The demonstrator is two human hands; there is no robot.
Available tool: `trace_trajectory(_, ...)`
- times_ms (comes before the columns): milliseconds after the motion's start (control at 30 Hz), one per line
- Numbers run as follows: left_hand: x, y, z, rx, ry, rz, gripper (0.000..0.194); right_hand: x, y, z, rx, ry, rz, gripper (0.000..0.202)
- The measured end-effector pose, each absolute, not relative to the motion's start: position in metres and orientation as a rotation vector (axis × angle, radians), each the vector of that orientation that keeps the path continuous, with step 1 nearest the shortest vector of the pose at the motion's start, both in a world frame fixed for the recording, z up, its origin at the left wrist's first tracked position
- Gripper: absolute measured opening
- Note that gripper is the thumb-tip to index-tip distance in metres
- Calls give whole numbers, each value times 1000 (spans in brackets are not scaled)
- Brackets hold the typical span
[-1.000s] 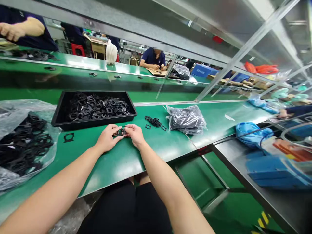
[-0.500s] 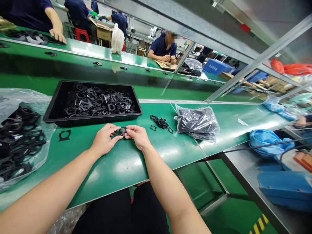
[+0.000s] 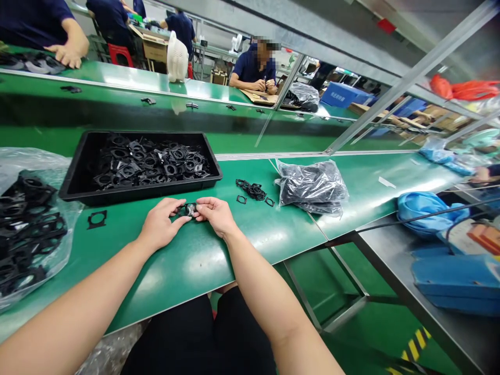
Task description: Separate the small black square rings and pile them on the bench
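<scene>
Between my two hands is a small black plastic frame (image 3: pixel 187 210) with a round opening, held just above the green tabletop. My left hand (image 3: pixel 160 224) pinches its left end and my right hand (image 3: pixel 214 214) grips the right end; fingers hide part of it. Beyond them stands a black tray (image 3: pixel 156 188) heaped with similar black frames (image 3: pixel 152 161). One loose black frame (image 3: pixel 97 219) lies left of my left hand. To the right of my right hand is a little pile of thin black rings (image 3: pixel 252 190), with two lying apart from it.
An open clear bag (image 3: pixel 74 229) of black parts lies at the left. A sealed plastic bag (image 3: pixel 312 185) sits right of the rings. Past the tray, small parts lie on a green conveyor belt (image 3: pixel 128 112). Co-workers sit beyond it. A blue machine (image 3: pixel 457 284) stands at right.
The camera view has shifted slightly, so most things sit a little further left. Both hands still hold the black frame, its face turned a little differently. A co-worker's hand at upper left has moved.
</scene>
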State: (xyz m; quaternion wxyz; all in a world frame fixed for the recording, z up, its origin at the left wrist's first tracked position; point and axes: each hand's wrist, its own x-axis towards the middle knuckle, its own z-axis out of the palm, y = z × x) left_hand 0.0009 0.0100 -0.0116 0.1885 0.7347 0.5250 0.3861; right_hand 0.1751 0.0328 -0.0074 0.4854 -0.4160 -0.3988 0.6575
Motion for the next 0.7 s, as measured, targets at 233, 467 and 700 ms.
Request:
trace_trajectory(233, 2, 3, -4, 2170, 1422, 1293, 31, 176, 30, -3, -996, -946, 1578, 39)
trace_trajectory(467, 5, 1, 1, 2189, 1364, 1268, 30, 176, 23, 1, -943, -1050, 1615, 38)
trace_trajectory(700, 4, 0, 2, 2158, 1364, 1188, 31, 175, 22, 1, -892, -1065, 1655, 39)
